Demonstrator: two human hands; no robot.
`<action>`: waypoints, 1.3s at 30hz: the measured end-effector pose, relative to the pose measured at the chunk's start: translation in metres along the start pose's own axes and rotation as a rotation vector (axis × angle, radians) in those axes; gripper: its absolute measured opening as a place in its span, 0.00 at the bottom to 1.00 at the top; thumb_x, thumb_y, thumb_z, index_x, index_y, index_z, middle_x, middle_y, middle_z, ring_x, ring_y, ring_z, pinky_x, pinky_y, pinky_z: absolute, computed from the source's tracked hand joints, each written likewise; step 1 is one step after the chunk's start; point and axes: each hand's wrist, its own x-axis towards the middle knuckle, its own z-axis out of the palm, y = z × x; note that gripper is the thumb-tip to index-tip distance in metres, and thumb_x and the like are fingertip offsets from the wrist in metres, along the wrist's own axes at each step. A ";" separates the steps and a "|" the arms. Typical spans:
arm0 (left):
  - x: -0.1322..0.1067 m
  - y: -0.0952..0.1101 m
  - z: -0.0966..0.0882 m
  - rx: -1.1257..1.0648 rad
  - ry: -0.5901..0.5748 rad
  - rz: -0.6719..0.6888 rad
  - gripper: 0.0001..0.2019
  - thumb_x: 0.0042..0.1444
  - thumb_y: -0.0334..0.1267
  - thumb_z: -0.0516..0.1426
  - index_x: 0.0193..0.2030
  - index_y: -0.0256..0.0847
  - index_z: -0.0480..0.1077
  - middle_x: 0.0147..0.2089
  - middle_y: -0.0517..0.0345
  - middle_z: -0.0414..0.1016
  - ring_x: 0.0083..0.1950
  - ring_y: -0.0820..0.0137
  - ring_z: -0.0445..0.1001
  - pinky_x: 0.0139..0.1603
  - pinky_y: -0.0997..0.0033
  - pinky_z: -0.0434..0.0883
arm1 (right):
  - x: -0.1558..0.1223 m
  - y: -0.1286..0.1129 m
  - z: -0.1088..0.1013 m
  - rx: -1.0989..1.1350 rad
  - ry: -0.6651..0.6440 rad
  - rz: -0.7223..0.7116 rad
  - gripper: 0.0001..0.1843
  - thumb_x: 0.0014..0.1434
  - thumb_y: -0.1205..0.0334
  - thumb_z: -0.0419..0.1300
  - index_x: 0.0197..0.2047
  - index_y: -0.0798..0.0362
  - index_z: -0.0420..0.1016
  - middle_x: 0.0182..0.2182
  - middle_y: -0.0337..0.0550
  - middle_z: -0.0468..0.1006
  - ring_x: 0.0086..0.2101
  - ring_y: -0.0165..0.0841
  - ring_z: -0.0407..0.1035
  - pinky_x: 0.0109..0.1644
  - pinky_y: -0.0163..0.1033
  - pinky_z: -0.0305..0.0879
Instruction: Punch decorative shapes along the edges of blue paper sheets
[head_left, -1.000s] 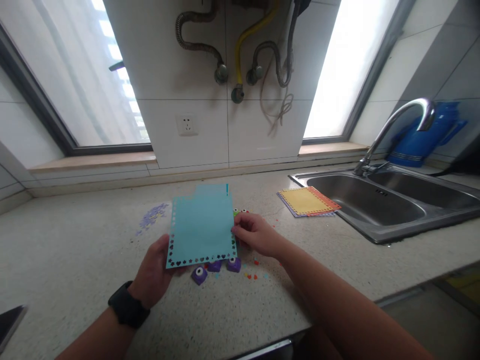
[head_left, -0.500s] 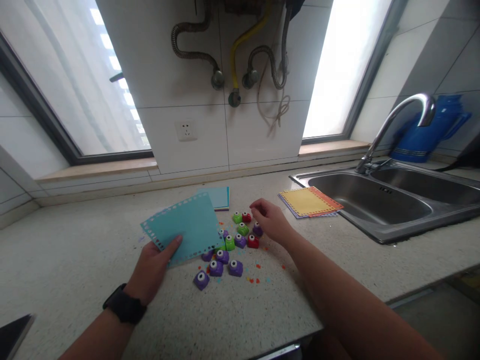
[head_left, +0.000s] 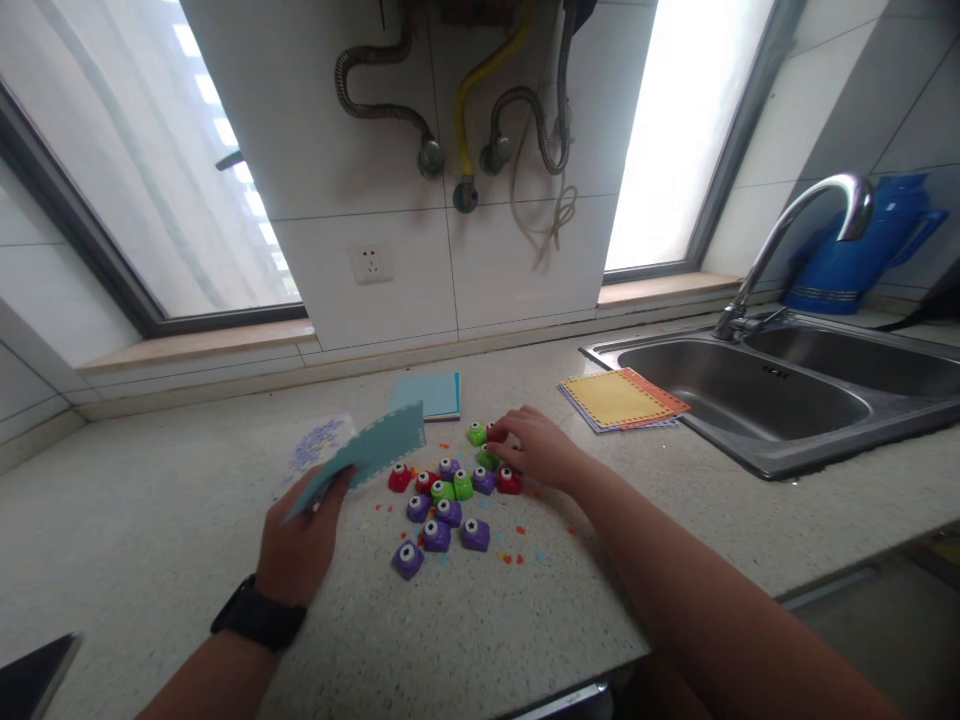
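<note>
Daylight glares through the right window (head_left: 686,130) at one o'clock and the left window (head_left: 142,150) at ten; shadow darkens the desk (head_left: 577,595) at five; edges stretch.

The single view looks from the person's head, in front and to the left of the stainless-steel double-bowl sink (head_left: 735,392). It faces the white-tiled wall (head_left: 525,285) running along behind the sink and tips down onto the speckled countertop (head_left: 559,600) left of it, near the left hand (head_left: 304,540) and right hand (head_left: 541,450).
</note>
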 end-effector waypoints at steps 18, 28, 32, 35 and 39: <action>-0.006 -0.006 0.001 0.124 -0.202 0.983 0.17 0.62 0.26 0.56 0.56 0.40 0.73 0.52 0.46 0.81 0.54 0.61 0.78 0.53 0.58 0.76 | 0.005 -0.001 0.001 0.013 0.003 0.185 0.13 0.61 0.52 0.62 0.40 0.50 0.83 0.33 0.48 0.83 0.38 0.41 0.74 0.44 0.44 0.64; -0.012 -0.007 0.001 0.086 -0.239 0.909 0.16 0.62 0.31 0.57 0.56 0.40 0.73 0.52 0.47 0.81 0.52 0.61 0.79 0.53 0.61 0.75 | 0.005 -0.005 -0.002 0.889 0.214 0.336 0.17 0.57 0.51 0.66 0.44 0.52 0.71 0.41 0.46 0.79 0.35 0.35 0.78 0.39 0.41 0.72; -0.020 -0.005 0.009 0.043 -0.135 0.471 0.11 0.64 0.39 0.57 0.50 0.41 0.77 0.47 0.52 0.83 0.47 0.62 0.82 0.51 0.62 0.76 | 0.003 -0.016 -0.007 1.185 0.173 0.318 0.20 0.53 0.55 0.71 0.44 0.51 0.69 0.39 0.42 0.77 0.35 0.34 0.77 0.38 0.39 0.71; -0.024 0.001 0.018 -0.031 -0.053 0.061 0.13 0.62 0.44 0.59 0.46 0.40 0.78 0.48 0.51 0.84 0.51 0.58 0.81 0.56 0.58 0.74 | 0.001 -0.024 -0.009 1.359 0.159 0.296 0.21 0.50 0.59 0.73 0.44 0.50 0.70 0.38 0.39 0.75 0.35 0.31 0.76 0.40 0.38 0.71; -0.024 0.008 0.024 -0.242 -0.096 -0.218 0.19 0.58 0.48 0.62 0.50 0.36 0.77 0.53 0.47 0.82 0.57 0.57 0.78 0.63 0.54 0.69 | 0.001 -0.032 -0.010 1.538 0.154 0.256 0.18 0.51 0.60 0.73 0.42 0.49 0.73 0.37 0.36 0.75 0.36 0.30 0.76 0.48 0.41 0.72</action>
